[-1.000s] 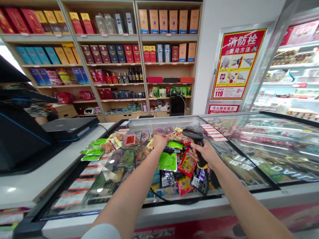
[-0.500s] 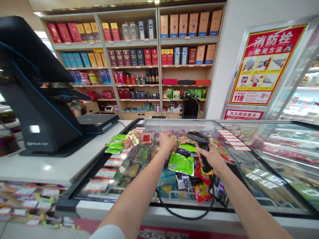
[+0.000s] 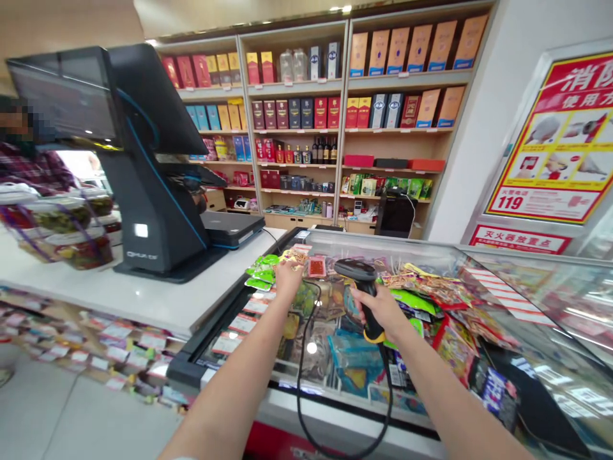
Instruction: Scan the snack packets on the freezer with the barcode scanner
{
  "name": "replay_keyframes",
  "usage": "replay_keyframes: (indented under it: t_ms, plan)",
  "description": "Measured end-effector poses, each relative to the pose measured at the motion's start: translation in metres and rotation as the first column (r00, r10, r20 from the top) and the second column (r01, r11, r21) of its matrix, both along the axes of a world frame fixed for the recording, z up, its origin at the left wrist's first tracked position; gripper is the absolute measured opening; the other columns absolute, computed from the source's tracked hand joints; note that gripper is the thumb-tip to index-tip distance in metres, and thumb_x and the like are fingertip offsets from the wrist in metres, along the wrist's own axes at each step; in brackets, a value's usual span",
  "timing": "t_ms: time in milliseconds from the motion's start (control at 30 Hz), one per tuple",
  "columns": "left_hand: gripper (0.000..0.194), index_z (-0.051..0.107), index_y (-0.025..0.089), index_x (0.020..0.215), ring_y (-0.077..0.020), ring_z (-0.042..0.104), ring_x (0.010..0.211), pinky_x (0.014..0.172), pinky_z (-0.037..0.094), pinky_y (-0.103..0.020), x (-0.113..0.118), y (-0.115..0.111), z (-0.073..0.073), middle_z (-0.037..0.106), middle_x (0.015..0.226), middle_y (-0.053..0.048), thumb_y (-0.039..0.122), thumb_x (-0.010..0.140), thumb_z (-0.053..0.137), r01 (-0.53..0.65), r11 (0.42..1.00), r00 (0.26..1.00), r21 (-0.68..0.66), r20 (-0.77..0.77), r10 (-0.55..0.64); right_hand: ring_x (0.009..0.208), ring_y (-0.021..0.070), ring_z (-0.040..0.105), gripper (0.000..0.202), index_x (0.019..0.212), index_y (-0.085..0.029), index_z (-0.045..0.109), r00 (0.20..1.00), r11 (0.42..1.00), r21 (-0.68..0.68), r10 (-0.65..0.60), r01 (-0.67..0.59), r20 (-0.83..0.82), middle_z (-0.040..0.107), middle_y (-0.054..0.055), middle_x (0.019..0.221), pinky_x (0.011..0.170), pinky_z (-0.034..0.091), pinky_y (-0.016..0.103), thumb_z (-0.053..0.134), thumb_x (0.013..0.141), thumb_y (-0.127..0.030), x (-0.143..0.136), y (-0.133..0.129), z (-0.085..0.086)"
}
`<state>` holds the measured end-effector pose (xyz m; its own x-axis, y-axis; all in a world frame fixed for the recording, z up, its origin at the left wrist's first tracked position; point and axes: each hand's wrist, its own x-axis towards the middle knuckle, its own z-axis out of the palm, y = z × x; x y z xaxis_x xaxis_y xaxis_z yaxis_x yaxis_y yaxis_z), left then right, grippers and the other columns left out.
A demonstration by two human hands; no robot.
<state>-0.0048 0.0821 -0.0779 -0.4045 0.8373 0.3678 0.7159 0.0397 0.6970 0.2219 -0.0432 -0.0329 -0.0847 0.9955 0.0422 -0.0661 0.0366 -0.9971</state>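
Observation:
My right hand (image 3: 380, 306) grips a black barcode scanner (image 3: 357, 271) by its handle, above the glass top of a chest freezer. A black cable (image 3: 302, 377) loops down from the handle. My left hand (image 3: 288, 278) reaches to the far left of the glass, fingers curled in at a brown snack packet (image 3: 297, 255); the fingertips are hidden, so what they hold is unclear. Bright green packets (image 3: 262, 271) lie just left of it. A small red packet (image 3: 317, 266) sits to its right. Under and beyond my right forearm several snack packets (image 3: 454, 332) are heaped.
A white counter (image 3: 230, 275) on the left carries a cash register screen (image 3: 153, 172), a flat black scale (image 3: 232, 227) and tubs of food (image 3: 81, 236). A person (image 3: 43, 166) stands behind it. Shelves of boxed bottles (image 3: 297, 115) line the back wall.
The view has turned left. My left hand has shifted left over the glass to the green and brown packets. The scanner, still in my right hand, has also moved left, off the heaped packets.

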Motion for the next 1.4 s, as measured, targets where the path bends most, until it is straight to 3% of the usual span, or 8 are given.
replay_keyframes:
  t_ms: [200,500,667,900,1033,1200,1300,1400]
  plan:
    - [0.037,0.067,0.018,0.111,-0.0282,0.056,0.115,0.099,0.042,-0.037,-0.042,-0.006,0.009,0.064,0.118,-0.013,0.03,0.077,0.058,-0.088,0.991,0.986,-0.102,-0.153,0.071,0.036,0.008,0.046,0.031,0.075,-0.019,0.054,0.999,0.999,-0.034,0.039,-0.039,0.003,0.054,-0.008,0.046,0.036,0.039,0.02,0.074,0.064,-0.04,-0.03,0.007,-0.008]
    - [0.07,0.047,0.019,0.135,-0.0354,0.044,0.129,0.107,0.029,-0.048,-0.045,-0.005,-0.004,0.059,0.129,-0.019,0.045,0.073,0.067,-0.058,0.974,0.932,-0.22,-0.362,-0.027,0.037,0.0093,0.047,0.034,0.082,-0.02,0.053,0.997,0.998,-0.059,0.041,-0.037,0.068,0.053,-0.009,0.046,0.037,0.04,0.021,0.074,0.064,-0.041,-0.031,0.012,-0.025]
    - [0.052,0.06,0.02,0.121,-0.0374,0.033,0.138,0.113,0.014,-0.055,-0.039,-0.006,-0.006,0.054,0.137,-0.016,0.041,0.074,0.066,-0.02,0.961,0.884,-0.277,-0.455,-0.113,0.037,0.0097,0.047,0.03,0.079,-0.02,0.05,0.992,0.998,-0.038,0.056,-0.052,0.112,0.053,-0.009,0.046,0.037,0.04,0.022,0.071,0.067,-0.038,-0.028,0.011,-0.028]
    - [0.049,0.069,0.016,0.099,-0.0386,0.052,0.119,0.102,0.033,-0.058,-0.026,-0.018,0.011,0.064,0.118,-0.021,0.054,0.068,0.068,-0.07,0.919,0.86,-0.387,-0.49,-0.141,0.034,0.0099,0.045,0.033,0.072,-0.021,0.049,0.987,1.0,-0.027,0.012,-0.008,0.162,0.051,-0.009,0.042,0.035,0.038,0.023,0.071,0.063,-0.043,-0.027,0.01,-0.031]
    - [0.046,0.068,0.014,0.098,-0.0364,0.06,0.108,0.089,0.046,-0.045,-0.024,-0.022,0.015,0.067,0.11,-0.022,0.049,0.068,0.069,-0.022,0.892,0.848,-0.452,-0.48,-0.223,0.035,0.0095,0.046,0.03,0.075,-0.021,0.05,0.988,1.0,-0.017,0.005,-0.002,0.152,0.051,-0.009,0.044,0.036,0.04,0.022,0.071,0.065,-0.04,-0.026,0.008,-0.027]
    - [0.054,0.066,0.014,0.095,-0.038,0.059,0.11,0.089,0.046,-0.041,-0.025,-0.019,0.01,0.067,0.109,-0.022,0.053,0.058,0.075,0.014,0.887,0.852,-0.462,-0.459,-0.253,0.034,0.0096,0.047,0.028,0.078,-0.021,0.052,0.989,1.0,0.001,0.005,-0.005,0.147,0.052,-0.009,0.045,0.035,0.039,0.022,0.07,0.067,-0.039,-0.026,0.006,-0.024]
    - [0.062,0.062,0.018,0.1,-0.0333,0.062,0.107,0.086,0.047,-0.035,-0.027,-0.017,0.006,0.068,0.11,-0.017,0.043,0.048,0.083,0.058,0.91,0.922,-0.411,-0.329,-0.207,0.034,0.0095,0.047,0.029,0.079,-0.02,0.052,0.989,1.0,0.017,0.002,-0.005,0.146,0.052,-0.009,0.045,0.035,0.039,0.021,0.07,0.067,-0.04,-0.025,0.008,-0.026]
    - [0.043,0.064,0.02,0.084,-0.0258,0.068,0.086,0.07,0.049,-0.027,-0.03,-0.017,0.004,0.072,0.084,-0.007,0.03,0.047,0.084,0.197,0.886,0.965,-0.42,-0.078,-0.251,0.035,0.0091,0.047,0.03,0.081,-0.019,0.053,0.99,1.0,0.012,0.006,-0.008,0.143,0.052,-0.01,0.045,0.035,0.04,0.021,0.071,0.067,-0.04,-0.023,0.009,-0.026]
